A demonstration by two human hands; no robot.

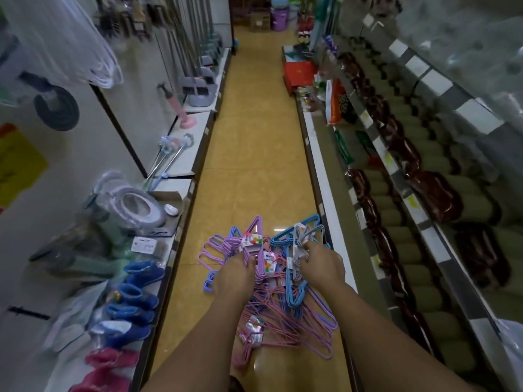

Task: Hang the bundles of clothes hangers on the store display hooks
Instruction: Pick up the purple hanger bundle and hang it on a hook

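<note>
Hanger bundles [271, 281], pink, purple and blue wire frames banded together with paper labels, lie heaped on the aisle floor [249, 154] directly below both hands; they look light and stiff but prone to snag, so the banded neck under the hooks is probably the safest hold. The left hand [233, 274] curls into the purple bundle, while the right hand [321, 267] pinches what seems a grey-white bundle beside the blue one.

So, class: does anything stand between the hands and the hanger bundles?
Nothing visible. The left hand grips the purple bundles and the right hand grips the blue and grey bundles directly.
</note>
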